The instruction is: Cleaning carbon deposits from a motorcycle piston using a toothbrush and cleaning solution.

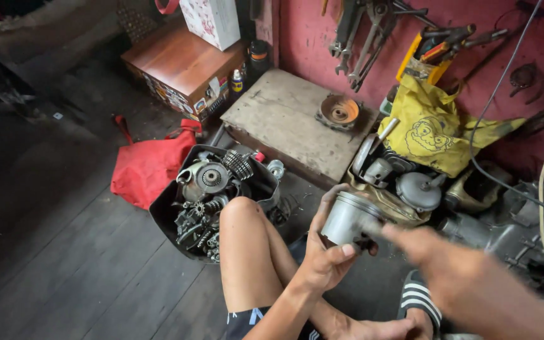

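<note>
My left hand (323,258) grips a grey metal piston (349,218) from below and behind, holding it up over my bare knee (242,211). My right hand (432,252) reaches in from the right, blurred, its fingertips touching the piston's right side near its lower edge. Whether it holds anything small is hidden by blur.
A black tub (165,217) of gears and engine parts stands left of my knee, beside a red bag (146,167). Behind lie a worn wooden board (284,119) with a rusty round part (339,110), a yellow bag (432,129), metal engine parts (410,186), and wrenches (363,38) on the red wall.
</note>
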